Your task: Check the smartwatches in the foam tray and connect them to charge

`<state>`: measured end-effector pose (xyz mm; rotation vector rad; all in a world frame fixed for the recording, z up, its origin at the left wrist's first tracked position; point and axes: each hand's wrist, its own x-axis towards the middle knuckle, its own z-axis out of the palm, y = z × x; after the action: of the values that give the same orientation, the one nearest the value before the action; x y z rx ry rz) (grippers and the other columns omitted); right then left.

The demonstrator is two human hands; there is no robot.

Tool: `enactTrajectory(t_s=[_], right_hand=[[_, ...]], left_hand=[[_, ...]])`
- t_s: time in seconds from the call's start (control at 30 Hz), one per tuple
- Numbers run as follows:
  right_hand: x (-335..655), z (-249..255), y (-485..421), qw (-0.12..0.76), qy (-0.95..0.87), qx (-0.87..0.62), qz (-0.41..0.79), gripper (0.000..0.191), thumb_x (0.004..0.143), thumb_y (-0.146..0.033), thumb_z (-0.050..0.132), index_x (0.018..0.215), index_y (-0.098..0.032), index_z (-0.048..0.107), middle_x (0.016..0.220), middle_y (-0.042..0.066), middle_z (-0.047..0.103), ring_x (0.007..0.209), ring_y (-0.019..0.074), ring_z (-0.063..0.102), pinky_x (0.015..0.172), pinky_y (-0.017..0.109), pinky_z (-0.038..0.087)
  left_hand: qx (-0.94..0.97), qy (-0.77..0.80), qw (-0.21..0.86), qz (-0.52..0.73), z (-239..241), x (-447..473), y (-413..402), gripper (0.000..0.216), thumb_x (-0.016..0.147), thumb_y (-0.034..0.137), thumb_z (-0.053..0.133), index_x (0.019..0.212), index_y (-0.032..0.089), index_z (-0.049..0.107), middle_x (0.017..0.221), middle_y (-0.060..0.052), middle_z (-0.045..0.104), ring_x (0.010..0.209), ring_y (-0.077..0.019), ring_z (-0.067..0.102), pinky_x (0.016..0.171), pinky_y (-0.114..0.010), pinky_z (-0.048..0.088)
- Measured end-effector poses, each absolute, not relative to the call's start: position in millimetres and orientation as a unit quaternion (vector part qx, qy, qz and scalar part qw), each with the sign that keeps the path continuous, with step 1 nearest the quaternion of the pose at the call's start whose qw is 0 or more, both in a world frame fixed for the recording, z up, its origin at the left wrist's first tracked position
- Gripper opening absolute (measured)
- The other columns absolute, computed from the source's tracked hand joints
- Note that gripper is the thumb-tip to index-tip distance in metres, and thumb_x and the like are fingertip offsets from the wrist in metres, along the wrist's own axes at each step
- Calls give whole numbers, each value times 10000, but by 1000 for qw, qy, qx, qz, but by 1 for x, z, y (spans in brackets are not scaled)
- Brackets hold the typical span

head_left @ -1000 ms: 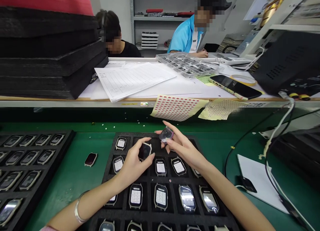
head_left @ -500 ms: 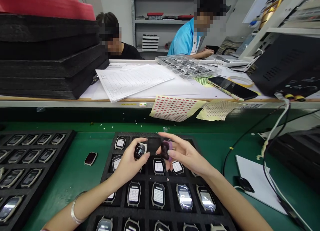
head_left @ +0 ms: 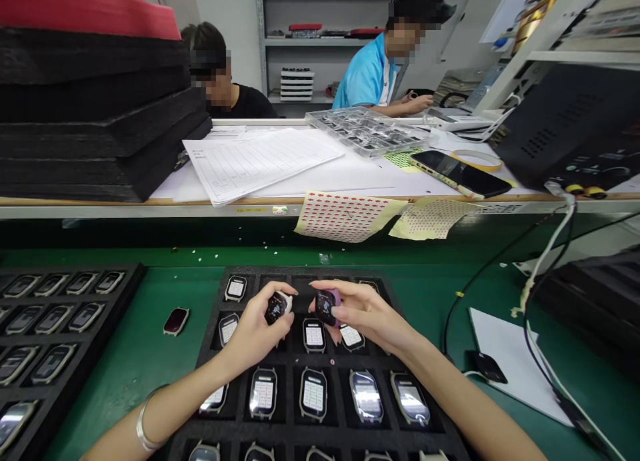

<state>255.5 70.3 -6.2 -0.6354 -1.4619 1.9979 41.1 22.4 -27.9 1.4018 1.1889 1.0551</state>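
Observation:
My left hand grips a white-cased watch body between thumb and fingers. My right hand pinches a purple-cased watch body, its dark face turned toward me. Both hands hover close together over the far rows of a black foam tray whose pockets hold several watch bodies with lit screens. A bangle circles my left wrist.
A second black tray of watch bodies lies at left, with a loose dark watch face on the green mat between. Cables and white paper lie at right. Sticker sheets hang from the shelf; two people sit beyond it.
My right hand brought the purple watch body down and leftward, turning its face toward me. My left hand lifted and turned its watch body. Both hands now sit closer together.

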Motion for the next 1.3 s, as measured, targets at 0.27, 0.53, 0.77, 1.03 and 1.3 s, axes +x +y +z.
enactTrajectory(t_s=[0.27,0.53,0.77,1.03,1.3], right_hand=[[256,-5,69,279,-573,-231,735,432,848,-313,673,1242,-168,570,961,93,653,601,138,619,556,267,530],[256,-5,69,293,-567,-239,732,440,836,-325,682,1235,-167,584,942,84,660,586,147,634,560,273,544],[256,-5,69,288,-586,-230,721,401,855,-296,661,1231,-175,591,945,78,667,603,147,643,599,272,546],[257,-7,69,280,-594,-225,719,390,871,-260,644,1244,-166,578,945,83,670,594,149,661,619,278,548],[257,-7,68,275,-577,-228,734,393,875,-257,643,1249,-157,576,963,103,669,607,167,678,602,284,555]], left_hand=[[593,480,488,424,-27,42,17,310,791,136,516,1082,244,524,895,5,546,722,-159,508,653,-250,418],[605,474,477,426,-24,43,18,318,789,113,516,1081,238,530,887,2,579,791,-176,543,726,-262,418],[631,477,442,423,-26,43,18,311,798,122,524,1083,244,520,925,7,592,817,-170,557,729,-250,417],[643,468,440,417,-24,42,18,316,788,104,514,1077,232,511,950,10,587,835,-159,555,761,-247,413],[641,468,441,419,-26,42,19,291,792,111,514,1056,233,507,902,24,574,790,-151,544,740,-242,415]])
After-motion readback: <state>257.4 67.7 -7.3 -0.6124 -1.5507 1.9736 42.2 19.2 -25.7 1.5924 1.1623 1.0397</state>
